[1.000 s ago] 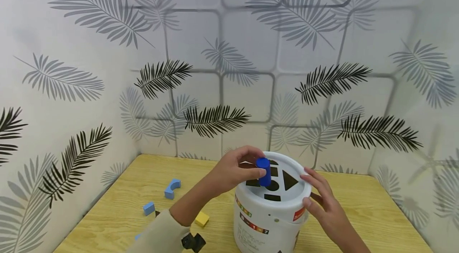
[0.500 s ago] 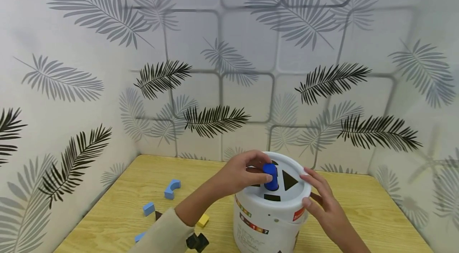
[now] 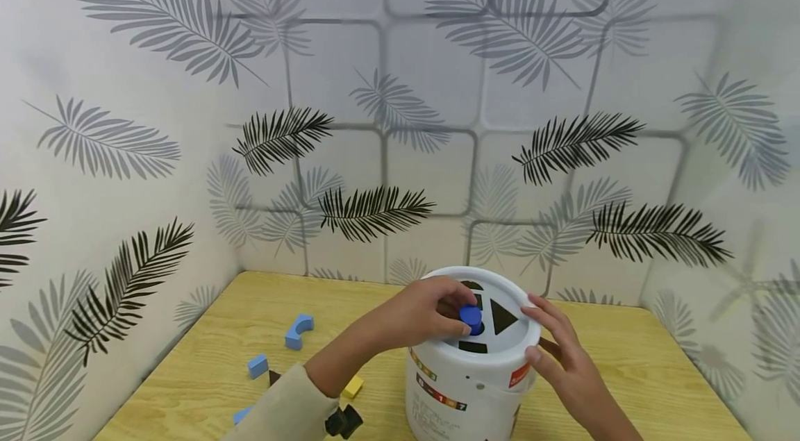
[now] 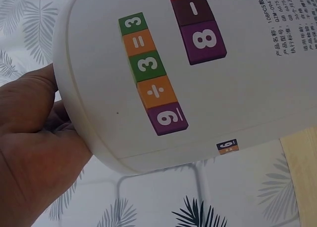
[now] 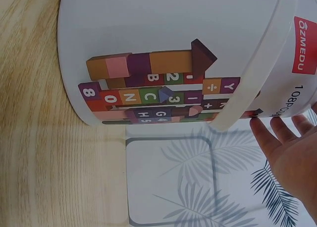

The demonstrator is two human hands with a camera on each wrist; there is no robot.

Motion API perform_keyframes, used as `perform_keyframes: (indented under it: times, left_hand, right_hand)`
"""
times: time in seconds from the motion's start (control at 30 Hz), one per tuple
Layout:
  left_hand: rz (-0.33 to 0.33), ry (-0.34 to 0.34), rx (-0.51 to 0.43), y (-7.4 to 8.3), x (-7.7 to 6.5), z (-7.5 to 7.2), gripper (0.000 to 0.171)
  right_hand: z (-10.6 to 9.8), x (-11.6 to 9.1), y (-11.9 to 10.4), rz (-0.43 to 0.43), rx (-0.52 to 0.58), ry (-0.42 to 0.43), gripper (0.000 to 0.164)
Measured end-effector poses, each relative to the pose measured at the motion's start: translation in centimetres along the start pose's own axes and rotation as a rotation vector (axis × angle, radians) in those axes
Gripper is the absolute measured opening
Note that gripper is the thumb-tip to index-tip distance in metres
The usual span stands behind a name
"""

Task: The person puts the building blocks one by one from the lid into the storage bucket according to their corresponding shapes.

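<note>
A white bucket with printed number blocks on its side stands upright on the table. Its lid has several shaped cut-outs, among them a triangle and a rectangle. My left hand pinches a blue cylinder block between thumb and fingers over the lid's round hole, with the block's lower end sunk into it. In the left wrist view the bucket wall hides the block and fingertips. At the bucket's right side, my right hand rests spread fingers and thumb against the rim; the right wrist view shows fingertips touching the bucket near its top.
Loose blocks lie on the wooden table left of the bucket: a light blue arch, a light blue block, a yellow block and a dark piece. A leaf-patterned wall stands behind the table.
My left hand has moved right and lowered the blue cylinder block from above the lid into the round hole; less of it shows. The right hand stays at the rim.
</note>
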State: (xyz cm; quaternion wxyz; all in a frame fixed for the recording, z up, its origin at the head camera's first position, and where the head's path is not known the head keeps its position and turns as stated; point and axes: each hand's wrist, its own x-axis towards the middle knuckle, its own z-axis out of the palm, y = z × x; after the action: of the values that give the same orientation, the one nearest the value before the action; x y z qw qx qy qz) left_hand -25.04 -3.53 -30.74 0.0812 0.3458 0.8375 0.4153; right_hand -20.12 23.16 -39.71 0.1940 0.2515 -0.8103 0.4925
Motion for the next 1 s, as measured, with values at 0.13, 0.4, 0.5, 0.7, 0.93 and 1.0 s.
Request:
perform_keyframes:
  times: [0.13,0.4,0.5,0.7,0.93,1.0]
  left_hand:
    - [-0.001,0.001,0.030,0.0,0.0,0.1,0.033]
    - [0.027,0.046,0.015,-0.2,-0.1,0.1,0.027]
    - [0.047,0.069,-0.036,-0.7,-0.4,-0.1,0.026]
    - [0.043,0.153,-0.134,-2.3,-2.0,-1.4,0.030]
    - [0.069,0.320,-0.132,-5.5,-5.1,-3.8,0.037]
    - [0.060,0.360,-0.099,-6.9,-5.9,-4.4,0.038]
  right_hand:
    - [0.0,-0.1,0.1,0.028,-0.012,-0.005,0.050]
    - [0.0,0.0,0.1,0.025,-0.003,-0.008,0.050]
    - [0.0,0.0,0.0,0.017,-0.001,-0.005,0.050]
    - [0.1,0.0,-0.1,0.017,0.004,-0.003,0.051]
    - [0.2,0.0,-0.2,0.007,0.016,-0.001,0.050]
    - [0.2,0.0,-0.2,0.009,0.019,0.000,0.050]
